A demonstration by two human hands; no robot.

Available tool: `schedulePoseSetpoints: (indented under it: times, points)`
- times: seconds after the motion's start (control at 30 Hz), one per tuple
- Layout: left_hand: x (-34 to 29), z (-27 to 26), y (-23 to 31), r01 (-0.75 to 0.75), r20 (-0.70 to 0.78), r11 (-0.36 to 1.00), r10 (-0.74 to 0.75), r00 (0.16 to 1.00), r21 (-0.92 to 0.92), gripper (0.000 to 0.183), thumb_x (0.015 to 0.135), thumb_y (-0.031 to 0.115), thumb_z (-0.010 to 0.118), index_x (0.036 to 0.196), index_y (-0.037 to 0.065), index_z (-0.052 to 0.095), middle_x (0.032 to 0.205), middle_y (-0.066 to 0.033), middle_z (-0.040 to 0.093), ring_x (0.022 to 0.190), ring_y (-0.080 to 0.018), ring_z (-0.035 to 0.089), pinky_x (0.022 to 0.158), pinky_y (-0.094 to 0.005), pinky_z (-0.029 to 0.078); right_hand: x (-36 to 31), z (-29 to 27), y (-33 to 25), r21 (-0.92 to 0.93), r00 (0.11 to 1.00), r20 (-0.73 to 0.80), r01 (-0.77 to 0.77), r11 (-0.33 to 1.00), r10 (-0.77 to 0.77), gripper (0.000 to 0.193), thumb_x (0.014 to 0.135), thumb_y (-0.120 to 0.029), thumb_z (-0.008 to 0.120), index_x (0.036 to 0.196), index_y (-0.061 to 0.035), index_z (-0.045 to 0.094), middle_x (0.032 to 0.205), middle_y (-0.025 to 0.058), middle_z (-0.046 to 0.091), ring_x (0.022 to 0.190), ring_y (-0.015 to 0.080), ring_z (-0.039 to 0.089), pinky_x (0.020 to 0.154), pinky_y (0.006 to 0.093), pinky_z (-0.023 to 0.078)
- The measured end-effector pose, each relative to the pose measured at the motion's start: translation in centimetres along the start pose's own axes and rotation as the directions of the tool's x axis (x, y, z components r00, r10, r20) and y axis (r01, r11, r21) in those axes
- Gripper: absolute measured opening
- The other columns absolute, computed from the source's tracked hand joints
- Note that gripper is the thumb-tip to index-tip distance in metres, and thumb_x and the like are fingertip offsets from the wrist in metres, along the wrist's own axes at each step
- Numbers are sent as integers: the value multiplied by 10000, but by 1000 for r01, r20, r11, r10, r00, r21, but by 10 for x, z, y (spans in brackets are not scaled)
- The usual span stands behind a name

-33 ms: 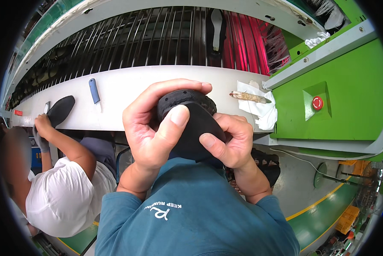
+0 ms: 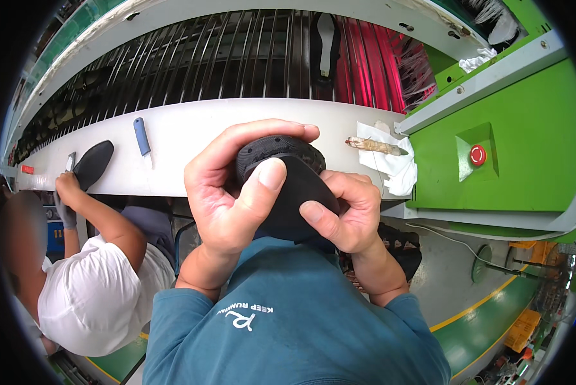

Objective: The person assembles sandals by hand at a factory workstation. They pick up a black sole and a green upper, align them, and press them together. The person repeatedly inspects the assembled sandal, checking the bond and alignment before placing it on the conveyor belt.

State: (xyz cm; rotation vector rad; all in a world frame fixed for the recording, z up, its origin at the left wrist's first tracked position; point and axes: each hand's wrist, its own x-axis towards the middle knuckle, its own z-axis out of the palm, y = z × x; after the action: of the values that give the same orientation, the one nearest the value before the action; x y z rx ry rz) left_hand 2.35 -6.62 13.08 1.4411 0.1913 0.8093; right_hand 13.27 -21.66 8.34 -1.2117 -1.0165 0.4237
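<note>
Held in front of my chest is a black shoe (image 2: 297, 202), its textured fabric part away from me and a smooth, flat black face towards me. My left hand (image 2: 220, 199) wraps round its far left side, with the thumb pressed on the smooth face. On the right edge, my right hand (image 2: 352, 208) pinches it between the thumb and curled fingers. Both palms hide part of the shoe, and its near end is dark against my blue-green shirt. Beyond my hands runs a white work ledge (image 2: 192, 122).
A blue-handled knife (image 2: 141, 136) lies on the ledge. To the right, a stained, wrapped stick (image 2: 374, 146) rests on white paper (image 2: 398, 173), beside a green machine with a red button (image 2: 477, 155). A shoe (image 2: 325, 48) sits on the rollers. At left, a co-worker's hand (image 2: 68, 187) holds a black shoe piece (image 2: 94, 164).
The co-worker's hand and black shoe piece have shifted very slightly. My hands and the shoe in them look the same.
</note>
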Motion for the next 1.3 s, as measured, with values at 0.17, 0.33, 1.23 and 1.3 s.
schedulePoseSetpoints:
  times: [0.17, 0.33, 1.23, 1.3]
  points:
    - [-2, 1, 0, -56, 16, 998, 55, 998, 33, 478, 973, 287, 669, 1227, -115, 721, 1158, -276, 781, 1107, -350, 770, 1023, -479, 612, 2, -3, -6, -39, 999, 28, -15, 999, 16, 185, 952, -139, 818, 852, -17, 721, 696, 46, 692, 621, 103, 637, 576, 281, 479]
    - [-5, -1, -1, -100, 58, 993, 96, 994, 64, 474, 979, 269, 667, 1243, -120, 729, 1199, -286, 777, 1156, -374, 765, 1063, -489, 595, 9, 2, -34, -97, 991, -65, -122, 988, 116, 288, 1018, -229, 814, 861, -7, 718, 682, 49, 717, 605, 104, 648, 599, 281, 515]
    - [5, -13, -18, -338, 328, 933, 284, 901, 120, 616, 1011, 172, 735, 1533, -108, 565, 1436, -291, 698, 1322, -364, 710, 1133, -436, 532, 23, -10, -40, -72, 956, -89, -287, 955, 281, 453, 1029, -372, 827, 756, -66, 635, 701, -64, 585, 686, 17, 490, 582, 240, 385]
    - [4, -13, -19, -317, 284, 944, 280, 917, 90, 619, 1021, 202, 725, 1532, -108, 567, 1435, -294, 697, 1321, -372, 709, 1130, -445, 536, 24, -6, -37, -94, 973, -71, -227, 969, 221, 423, 1009, -351, 853, 781, -67, 638, 729, -62, 606, 700, 16, 513, 599, 229, 408]
